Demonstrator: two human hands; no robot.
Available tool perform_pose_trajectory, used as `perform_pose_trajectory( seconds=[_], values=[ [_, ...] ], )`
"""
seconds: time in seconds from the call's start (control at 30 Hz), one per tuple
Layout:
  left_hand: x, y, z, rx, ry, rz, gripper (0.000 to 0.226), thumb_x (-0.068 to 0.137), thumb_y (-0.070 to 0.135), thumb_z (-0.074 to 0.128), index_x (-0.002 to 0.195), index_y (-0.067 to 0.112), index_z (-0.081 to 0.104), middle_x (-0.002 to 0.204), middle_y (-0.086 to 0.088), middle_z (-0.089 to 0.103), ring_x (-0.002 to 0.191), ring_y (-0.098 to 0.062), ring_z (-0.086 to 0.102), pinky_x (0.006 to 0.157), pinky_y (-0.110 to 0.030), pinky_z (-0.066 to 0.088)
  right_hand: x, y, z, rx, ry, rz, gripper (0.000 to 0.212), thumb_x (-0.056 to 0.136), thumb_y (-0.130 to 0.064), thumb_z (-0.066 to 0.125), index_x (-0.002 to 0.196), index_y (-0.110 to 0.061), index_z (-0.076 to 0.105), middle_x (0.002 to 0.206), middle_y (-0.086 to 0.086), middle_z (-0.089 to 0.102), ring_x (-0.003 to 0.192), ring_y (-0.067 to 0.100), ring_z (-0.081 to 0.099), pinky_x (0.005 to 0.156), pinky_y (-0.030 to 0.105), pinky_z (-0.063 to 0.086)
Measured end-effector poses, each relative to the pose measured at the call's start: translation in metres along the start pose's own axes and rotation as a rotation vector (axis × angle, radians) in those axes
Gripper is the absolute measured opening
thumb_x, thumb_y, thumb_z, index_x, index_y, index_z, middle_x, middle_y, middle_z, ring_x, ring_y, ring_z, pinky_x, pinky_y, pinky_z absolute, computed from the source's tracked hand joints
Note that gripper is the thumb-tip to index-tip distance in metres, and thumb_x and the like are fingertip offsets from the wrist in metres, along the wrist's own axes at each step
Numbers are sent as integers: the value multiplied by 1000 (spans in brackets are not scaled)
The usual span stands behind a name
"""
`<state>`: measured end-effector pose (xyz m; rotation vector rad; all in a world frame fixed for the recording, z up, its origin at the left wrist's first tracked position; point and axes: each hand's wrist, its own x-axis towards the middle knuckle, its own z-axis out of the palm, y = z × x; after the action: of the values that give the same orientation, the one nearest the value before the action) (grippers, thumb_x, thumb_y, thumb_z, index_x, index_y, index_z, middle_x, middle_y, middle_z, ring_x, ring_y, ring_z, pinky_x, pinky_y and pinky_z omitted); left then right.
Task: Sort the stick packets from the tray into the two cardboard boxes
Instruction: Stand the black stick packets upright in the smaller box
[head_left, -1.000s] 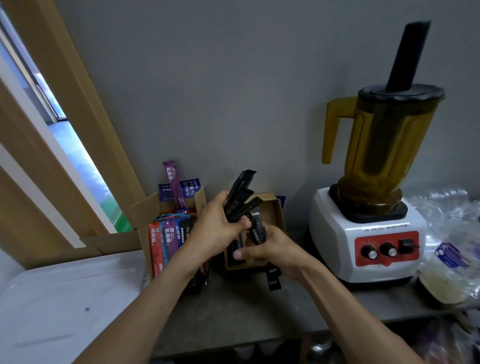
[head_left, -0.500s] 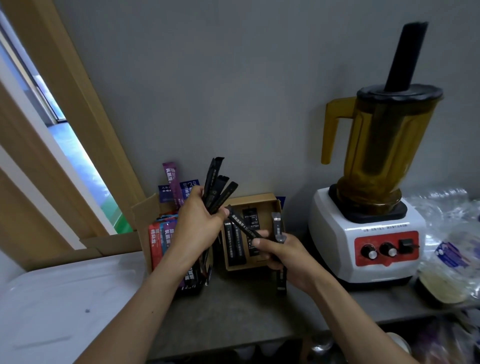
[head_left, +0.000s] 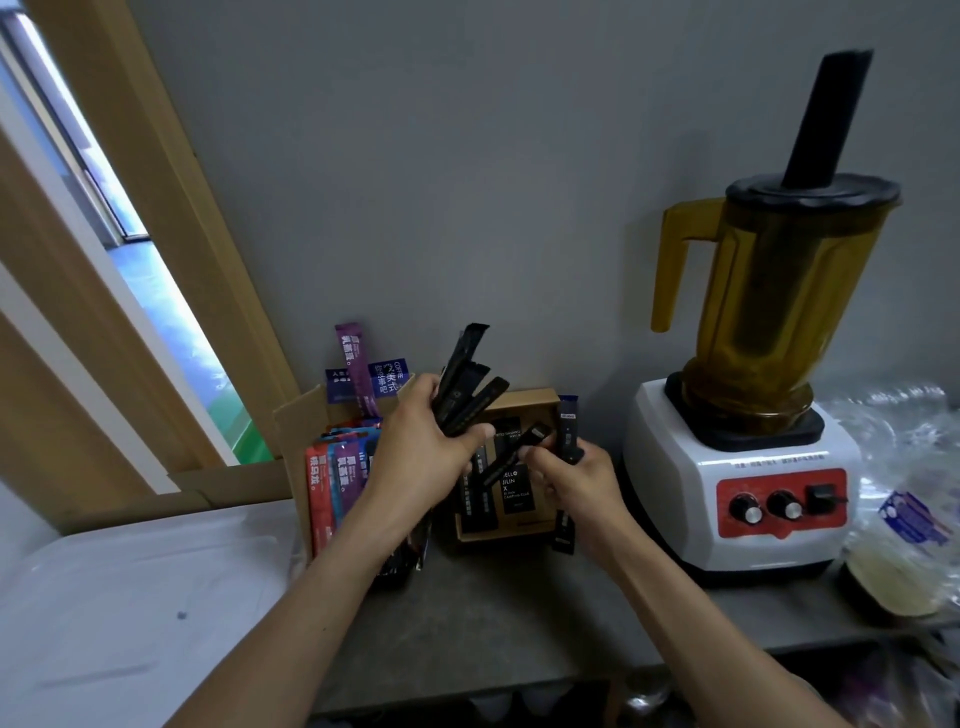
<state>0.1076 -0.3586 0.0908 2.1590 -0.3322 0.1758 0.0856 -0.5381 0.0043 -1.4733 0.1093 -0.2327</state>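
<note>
Head view: centre frame, left hand (head_left: 415, 452) grips a fan of black stick packets (head_left: 467, 387). Right hand (head_left: 576, 480) pinches two more black packets (head_left: 569, 441) over the small cardboard box (head_left: 524, 402), which holds boxed black packets (head_left: 475, 501). The larger cardboard box (head_left: 296, 421), centre left, holds coloured packets (head_left: 337, 478). Tray (head_left: 130, 597) lower left.

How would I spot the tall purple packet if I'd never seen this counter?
Start at the blender with the amber jug, then look left to the cardboard box nearest the window. The purple packet stands at its back, alone rising high above the blue cards beside it and the packets lower in front.
</note>
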Motion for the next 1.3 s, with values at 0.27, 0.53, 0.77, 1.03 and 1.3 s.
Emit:
perform_pose_trajectory(
  seconds=[0.27,0.53,0.77,1.03,1.3],
  values=[
    [14,6,17,-51,-107,-8,32,86,24,81,106,29,57,87,2,77,63,-8,73,68,-29,62,-6,-1,4,-14,-67,-87,2,89,-12,77,88,-14,76,67,-4,67,60,9,59,52,19,47],
    [24,5,19,-251,6,-96,13,93,13,74,104,11,68,70,3,67,57,-5,68,55,-13,53,-9,2,1,-35,-156,-49,16,89,-19,79,104,-16,74,90,-6,76,75,3,69,67,21,55],
    [24,-6,26,-201,94,-90,10,92,17,75,98,17,68,71,1,70,60,-5,70,65,-24,56,4,2,0,-179,-97,-40,5,91,-26,77,93,-22,75,84,-11,75,77,4,71,66,20,54],
    [22,-9,20,-203,209,11,26,94,29,73,112,14,61,70,2,73,65,-6,71,65,-15,52,38,27,4,-539,-54,213,11,92,-24,74,100,-18,69,95,-1,74,84,11,73,71,29,60],
    [16,-14,15,-230,193,-8,11,96,26,71,97,19,61,64,-3,72,65,-11,72,75,-32,56,56,43,21,-785,64,304,18,90,-35,76,96,-24,63,90,-2,72,81,16,73,78,41,63]
  ],
)
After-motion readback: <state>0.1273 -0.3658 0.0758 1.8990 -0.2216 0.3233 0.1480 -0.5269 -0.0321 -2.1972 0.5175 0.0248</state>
